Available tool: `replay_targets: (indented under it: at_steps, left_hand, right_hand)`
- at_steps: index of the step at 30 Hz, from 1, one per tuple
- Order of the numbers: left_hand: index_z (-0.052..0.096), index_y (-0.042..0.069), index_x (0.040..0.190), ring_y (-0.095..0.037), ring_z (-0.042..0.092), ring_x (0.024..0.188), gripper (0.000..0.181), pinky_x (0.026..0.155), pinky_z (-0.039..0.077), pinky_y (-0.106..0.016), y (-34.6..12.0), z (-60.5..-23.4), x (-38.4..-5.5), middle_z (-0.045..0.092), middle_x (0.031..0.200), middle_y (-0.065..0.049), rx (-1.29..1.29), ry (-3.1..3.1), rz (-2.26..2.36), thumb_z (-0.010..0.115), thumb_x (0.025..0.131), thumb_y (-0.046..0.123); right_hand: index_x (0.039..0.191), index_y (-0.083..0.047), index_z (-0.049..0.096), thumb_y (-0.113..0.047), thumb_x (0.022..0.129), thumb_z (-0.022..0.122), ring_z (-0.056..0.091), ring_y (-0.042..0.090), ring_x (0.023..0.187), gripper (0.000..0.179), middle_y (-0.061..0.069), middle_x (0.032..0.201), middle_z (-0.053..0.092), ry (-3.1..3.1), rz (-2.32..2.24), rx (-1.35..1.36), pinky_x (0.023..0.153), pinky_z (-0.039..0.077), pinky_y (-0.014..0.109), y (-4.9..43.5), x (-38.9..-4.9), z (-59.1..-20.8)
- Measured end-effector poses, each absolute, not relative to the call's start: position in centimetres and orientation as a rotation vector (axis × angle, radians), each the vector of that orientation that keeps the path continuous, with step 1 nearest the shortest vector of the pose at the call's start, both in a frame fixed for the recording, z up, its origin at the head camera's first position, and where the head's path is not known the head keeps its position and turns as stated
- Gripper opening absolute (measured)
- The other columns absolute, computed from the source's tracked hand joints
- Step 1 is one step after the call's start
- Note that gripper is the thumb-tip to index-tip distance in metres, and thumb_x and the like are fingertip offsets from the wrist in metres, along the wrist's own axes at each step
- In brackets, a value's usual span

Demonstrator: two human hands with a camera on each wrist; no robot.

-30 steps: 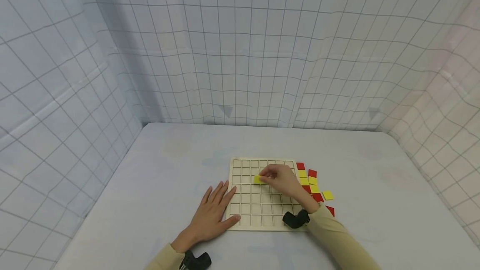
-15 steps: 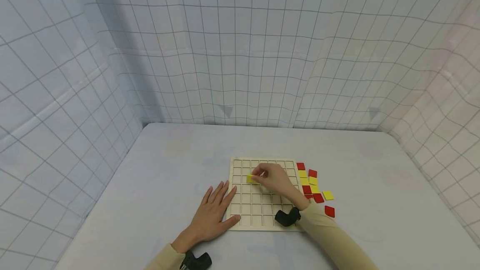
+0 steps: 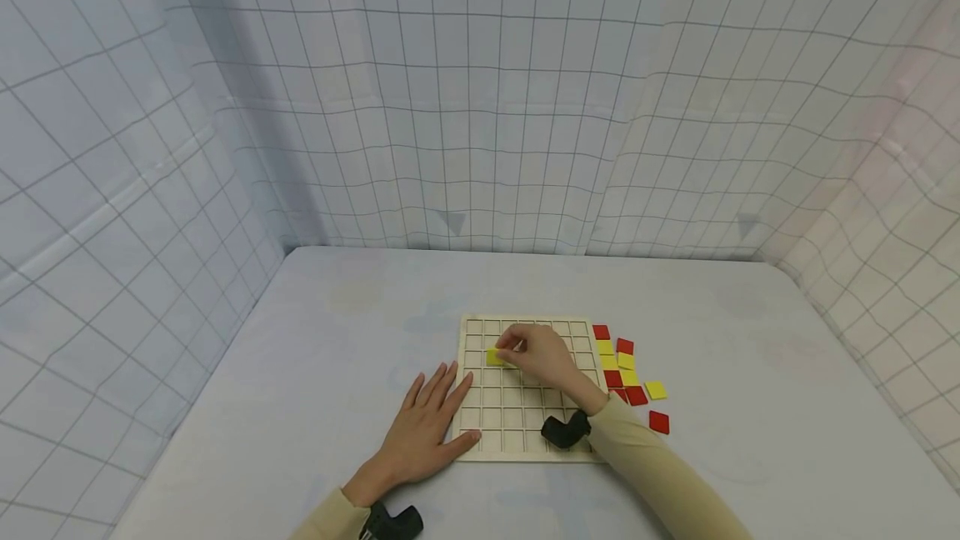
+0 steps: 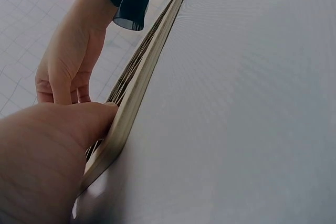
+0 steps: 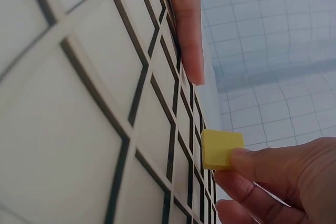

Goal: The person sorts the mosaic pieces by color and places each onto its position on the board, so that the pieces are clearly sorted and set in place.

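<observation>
My right hand (image 3: 540,352) pinches a yellow square tile (image 5: 220,148) between thumb and fingers, close over the upper left part of a pale wooden grid board (image 3: 491,419). In the right wrist view the tile stands at the raised ridges between the board's square cells. My left hand (image 3: 423,432) lies flat with spread fingers along the board's left edge, fingertips and thumb (image 4: 97,116) resting on its rim. Some of the board's cells are hidden behind my right hand and forearm.
Loose red tiles (image 3: 659,422) and yellow tiles (image 3: 656,391) lie several together beside the board's right edge. The white table (image 3: 360,315) extends around it, with white grid-patterned curtains (image 3: 525,107) behind and at both sides.
My right hand has moved left across the board with the yellow tile, from about the middle toward the left columns. My left hand has stayed in place.
</observation>
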State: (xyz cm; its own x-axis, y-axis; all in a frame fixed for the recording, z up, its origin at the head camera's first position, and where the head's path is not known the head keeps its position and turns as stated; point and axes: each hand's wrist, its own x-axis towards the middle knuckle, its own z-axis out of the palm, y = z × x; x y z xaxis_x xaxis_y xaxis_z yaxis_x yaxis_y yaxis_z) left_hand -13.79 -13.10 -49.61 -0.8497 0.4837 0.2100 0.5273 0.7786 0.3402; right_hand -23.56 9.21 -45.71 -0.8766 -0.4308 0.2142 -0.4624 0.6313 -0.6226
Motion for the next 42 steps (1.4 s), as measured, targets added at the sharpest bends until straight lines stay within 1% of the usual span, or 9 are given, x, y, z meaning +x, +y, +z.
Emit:
replay_targets:
  at_steps: [6,19,32,42]
  left_hand:
    - [0.028,0.009,0.151,-0.032,0.014,0.141,0.074,0.110,0.007,-0.053,-13.01,-49.72,-13.76,0.020,0.154,-0.016,-0.811,-2.831,-0.612,0.048,0.094,0.053]
    - [0.026,0.012,0.151,-0.030,0.013,0.142,0.074,0.111,0.006,-0.051,-13.00,-49.66,-13.82,0.018,0.155,-0.015,-0.802,-2.849,-0.607,0.047,0.094,0.055]
    - [0.032,0.008,0.149,-0.034,0.019,0.140,0.072,0.109,0.009,-0.054,-12.91,-49.81,-13.75,0.024,0.152,-0.018,-0.813,-2.785,-0.587,0.048,0.094,0.053]
    - [0.029,0.009,0.150,-0.031,0.014,0.141,0.073,0.110,0.007,-0.053,-12.94,-49.44,-13.72,0.021,0.154,-0.017,-0.809,-2.844,-0.575,0.048,0.094,0.052]
  right_hand:
    - [0.086,-0.018,0.071,-0.022,0.086,0.072,0.055,0.006,0.067,0.004,-0.010,0.079,0.064,-2.817,1.067,0.764,0.061,0.045,0.026,9.11,-23.62,-45.72]
    - [0.086,-0.017,0.071,-0.021,0.086,0.072,0.053,0.006,0.065,0.004,-0.010,0.077,0.064,-2.838,1.063,0.751,0.058,0.044,0.026,8.92,-23.72,-45.61]
    - [0.087,-0.017,0.071,-0.020,0.086,0.072,0.054,0.006,0.066,0.004,-0.010,0.078,0.064,-2.840,1.085,0.769,0.059,0.044,0.027,8.82,-23.92,-45.90]
    - [0.086,-0.017,0.072,-0.022,0.087,0.071,0.052,0.006,0.064,0.005,-0.010,0.079,0.063,-2.867,1.039,0.748,0.056,0.043,0.025,8.58,-23.88,-45.91]
